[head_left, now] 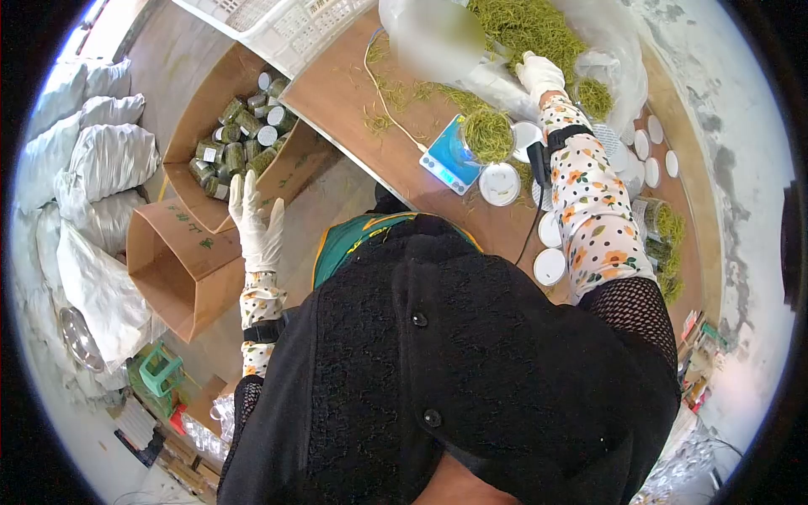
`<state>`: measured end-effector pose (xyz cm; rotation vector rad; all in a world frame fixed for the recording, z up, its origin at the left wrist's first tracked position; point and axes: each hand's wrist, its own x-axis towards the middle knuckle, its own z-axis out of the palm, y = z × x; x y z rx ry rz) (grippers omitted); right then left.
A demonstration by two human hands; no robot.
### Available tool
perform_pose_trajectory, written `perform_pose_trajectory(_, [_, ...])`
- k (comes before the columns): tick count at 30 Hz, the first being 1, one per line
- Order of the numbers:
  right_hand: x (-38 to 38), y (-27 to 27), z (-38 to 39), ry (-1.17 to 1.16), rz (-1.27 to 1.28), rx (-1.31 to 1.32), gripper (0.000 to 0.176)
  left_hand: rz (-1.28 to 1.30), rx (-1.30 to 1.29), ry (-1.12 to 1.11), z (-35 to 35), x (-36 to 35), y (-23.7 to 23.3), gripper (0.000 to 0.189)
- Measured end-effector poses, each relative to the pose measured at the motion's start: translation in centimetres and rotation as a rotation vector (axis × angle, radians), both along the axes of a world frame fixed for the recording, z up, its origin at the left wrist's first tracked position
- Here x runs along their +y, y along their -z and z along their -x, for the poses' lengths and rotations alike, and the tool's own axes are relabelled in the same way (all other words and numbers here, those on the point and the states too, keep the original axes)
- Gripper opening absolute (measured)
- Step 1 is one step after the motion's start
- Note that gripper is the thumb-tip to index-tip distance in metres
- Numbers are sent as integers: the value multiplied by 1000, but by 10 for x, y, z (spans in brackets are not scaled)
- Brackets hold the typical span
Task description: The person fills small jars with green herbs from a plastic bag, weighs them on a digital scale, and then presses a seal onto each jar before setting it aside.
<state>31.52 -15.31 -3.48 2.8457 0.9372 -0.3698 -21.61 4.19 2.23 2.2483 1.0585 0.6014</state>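
My right hand (540,77), in a white glove, is at the edge of a heap of thin green dried leaves (526,29) in a clear plastic bag (619,71). Its fingers are curled together; what they hold, if anything, is hidden. Just below it, an uncapped jar full of the leaves (488,135) stands on a blue digital scale (449,164) with a lit display. A white lid (500,183) lies beside the scale. My left hand (257,223), also gloved, hangs with fingers spread and holds nothing, near a cardboard box (189,135) of filled jars (248,124).
More white lids (550,266) and leaf-filled jars (661,223) lie along the right of the brown table (337,80). A white cable (376,84) crosses it to the scale. A white plastic crate (295,34) stands at the back left. White sacks (109,160) are piled at far left.
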Motion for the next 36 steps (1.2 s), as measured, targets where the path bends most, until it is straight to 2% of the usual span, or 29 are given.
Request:
perform_pose_trajectory(4, [-4, -10, -4, 59, -175, -75, 46, -55, -10, 51, -15, 9, 4, 72])
perform_pose_trajectory(7, [-12, -10, -13, 249, -363, -28, 49, -123, -6, 117, -27, 14, 4, 70])
perform_pose_trajectory(9, [-17, -19, -9, 372, -573, 172, 55, -209, -28, 185, -35, 20, 10, 71])
perform_pose_trajectory(12, [-13, -27, 0, 491, -954, 377, 60, -199, -99, 262, -46, 27, 21, 71])
perform_pose_trajectory(15, [-18, -37, 4, 503, -1039, 525, 49, -85, -123, 285, -55, 25, 20, 76])
perform_pose_trajectory(17, [-19, -44, 14, 574, -1209, 609, 23, -44, -133, 294, -59, 22, 20, 76])
perform_pose_trajectory(19, [-23, -75, 38, 574, -1241, 655, 14, 1, -130, 309, -65, 19, 21, 76])
perform_pose_trajectory(22, [-37, -104, 66, 498, -1340, 866, 11, 61, -148, 365, -76, 14, 24, 74])
perform_pose_trajectory(25, [-51, -120, 95, 388, -1207, 981, 11, 97, -144, 450, -96, 4, 13, 74])
perform_pose_trajectory(26, [-53, -121, 107, 334, -1168, 938, 12, -27, -155, 494, -102, 7, 20, 74])
perform_pose_trajectory(27, [-60, -114, 112, 242, -1134, 994, 13, -47, -165, 510, -108, 8, 20, 74])
perform_pose_trajectory(29, [-63, -117, 135, 249, -946, 1019, 17, -86, -184, 544, -118, 8, 18, 73])
perform_pose_trajectory(31, [-53, -129, 160, 211, -722, 776, 16, -76, -186, 553, -122, 8, 19, 73])
perform_pose_trajectory(32, [-51, -133, 167, 169, -588, 670, 21, -77, -183, 557, -123, 8, 19, 73])
perform_pose_trajectory(35, [-49, -109, 167, -365, -296, 9, 24, -46, -188, 551, -122, 9, 24, 74])
perform_pose_trajectory(36, [-44, -116, 174, -397, -279, 8, 22, -30, -192, 545, -120, 9, 25, 74])
